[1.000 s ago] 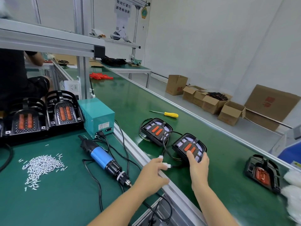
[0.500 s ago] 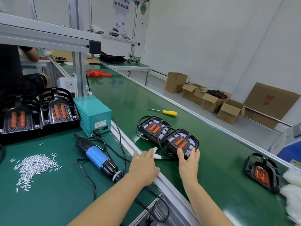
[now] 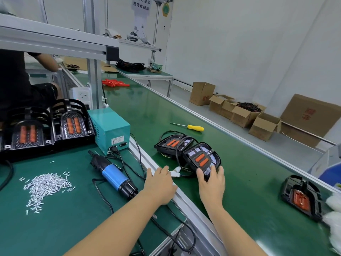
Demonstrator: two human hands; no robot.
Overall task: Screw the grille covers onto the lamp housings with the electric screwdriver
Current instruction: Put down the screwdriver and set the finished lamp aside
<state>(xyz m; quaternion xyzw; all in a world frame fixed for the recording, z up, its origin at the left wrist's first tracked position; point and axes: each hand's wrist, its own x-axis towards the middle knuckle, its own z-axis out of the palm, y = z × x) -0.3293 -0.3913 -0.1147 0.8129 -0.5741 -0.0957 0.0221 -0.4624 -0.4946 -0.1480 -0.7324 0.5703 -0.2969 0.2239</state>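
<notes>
right hand [image 3: 212, 183] fingers gripping lamp housing [image 3: 202, 159] edge | left hand [image 3: 160, 183] flat on rail, holding nothing | risk: trailing cable [image 3: 178, 154] snags neighbour housing when pulled

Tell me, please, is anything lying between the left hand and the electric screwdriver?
Nothing visible does. The left hand rests on the conveyor rail, and the screwdriver lies just to its left on the green mat, with only its own cables around it.
</notes>
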